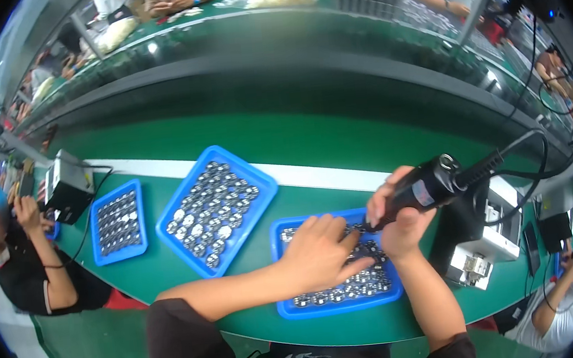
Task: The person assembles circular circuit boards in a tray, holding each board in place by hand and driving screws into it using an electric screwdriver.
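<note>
A black electric screwdriver [420, 188] lies in the grip of my right hand [405, 230], tilted, with its cord leaving the upper end. Its lower tip points into a blue tray [344, 307] of small black-and-silver parts [372, 282]; the exact contact is hidden by my fingers. My left hand [316, 253] rests palm down over the same tray. Its fingers are stretched out and spread on the parts near the screwdriver's tip, and no held object shows there.
Left of my hands stands a second blue tray [270, 184] of similar parts, then a smaller one [120, 256]. A white-and-black box [501, 220] sits at the right, under the screwdriver's cord [541, 172]. Another box [68, 186] is at the far left. Co-workers sit on both sides.
</note>
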`<state>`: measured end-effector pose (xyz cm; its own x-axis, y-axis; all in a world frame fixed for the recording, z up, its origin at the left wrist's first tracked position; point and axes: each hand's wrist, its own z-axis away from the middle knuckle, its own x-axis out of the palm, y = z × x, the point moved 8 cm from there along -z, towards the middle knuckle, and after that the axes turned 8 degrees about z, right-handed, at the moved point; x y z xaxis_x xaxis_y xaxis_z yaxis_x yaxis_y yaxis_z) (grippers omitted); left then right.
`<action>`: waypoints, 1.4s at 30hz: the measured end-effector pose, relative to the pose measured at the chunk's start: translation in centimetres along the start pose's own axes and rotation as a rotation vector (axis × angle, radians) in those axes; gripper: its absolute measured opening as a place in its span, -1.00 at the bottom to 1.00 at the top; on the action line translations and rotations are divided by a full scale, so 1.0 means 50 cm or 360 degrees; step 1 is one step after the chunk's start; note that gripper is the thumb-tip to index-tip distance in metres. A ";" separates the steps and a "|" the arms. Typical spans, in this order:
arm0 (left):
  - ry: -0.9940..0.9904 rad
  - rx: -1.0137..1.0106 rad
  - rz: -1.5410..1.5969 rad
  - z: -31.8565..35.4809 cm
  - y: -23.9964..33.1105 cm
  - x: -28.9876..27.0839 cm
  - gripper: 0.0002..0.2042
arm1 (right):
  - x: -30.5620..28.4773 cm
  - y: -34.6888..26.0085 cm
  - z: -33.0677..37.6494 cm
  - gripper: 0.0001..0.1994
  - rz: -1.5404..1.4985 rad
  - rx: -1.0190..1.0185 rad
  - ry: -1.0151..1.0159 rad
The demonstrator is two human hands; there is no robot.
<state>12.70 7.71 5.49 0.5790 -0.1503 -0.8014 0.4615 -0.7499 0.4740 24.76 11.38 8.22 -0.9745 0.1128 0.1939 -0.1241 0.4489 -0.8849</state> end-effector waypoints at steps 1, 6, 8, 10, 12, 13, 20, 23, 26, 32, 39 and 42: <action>0.0006 -0.0028 -0.0044 0.002 -0.002 0.001 -0.52 | 0.001 0.000 0.003 -0.18 0.0005 -0.0021 -0.0025; 0.0025 0.0021 -0.0087 0.001 0.015 -0.007 -0.49 | -0.004 -0.002 -0.003 -0.23 -0.0027 -0.0038 -0.0001; 0.0021 0.0054 -0.0092 -0.002 0.022 -0.014 -0.50 | 0.009 -0.014 -0.008 -0.24 -0.0073 -0.0068 -0.0066; -0.0119 -0.0054 -0.0111 -0.004 0.013 -0.006 -0.51 | 0.008 -0.029 -0.015 -0.23 -0.0077 -0.0020 -0.0064; -0.0071 -0.0026 -0.0087 -0.008 0.016 -0.013 -0.58 | -0.008 -0.069 -0.009 -0.18 -0.0079 -0.0088 -0.0006; -0.0078 -0.0013 -0.0094 -0.009 0.018 -0.013 -0.60 | -0.029 -0.099 0.000 -0.13 -0.0079 -0.0144 0.0035; -0.0060 -0.0056 -0.0032 -0.022 0.045 -0.016 -0.68 | -0.255 -0.334 0.077 0.01 0.0172 -0.0187 0.0329; -0.0111 -0.0066 -0.0030 -0.023 0.052 -0.014 -0.67 | -0.328 -0.398 0.090 -0.06 0.0329 -0.0306 0.0509; -0.0053 -0.0075 -0.0047 -0.021 0.051 -0.014 -0.68 | -0.362 -0.385 0.101 -0.09 0.0311 -0.0270 0.0624; -0.0107 -0.0128 -0.0059 -0.023 0.048 -0.009 -0.68 | -0.369 -0.326 0.100 -0.15 0.0521 -0.0216 0.0604; -0.0066 -0.0161 0.0048 -0.029 0.041 -0.021 -0.67 | -0.316 -0.290 0.098 -0.09 0.0334 0.0134 0.0431; -0.0104 -0.0126 0.0104 -0.026 0.028 -0.016 -0.62 | -0.234 -0.293 0.081 -0.01 -0.0032 -0.0016 0.0204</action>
<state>13.75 7.61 7.29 0.5658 -0.2409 -0.7886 0.4774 -0.6841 0.5515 37.23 -0.09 17.19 -0.9398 0.2158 0.2648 -0.1409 0.4611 -0.8761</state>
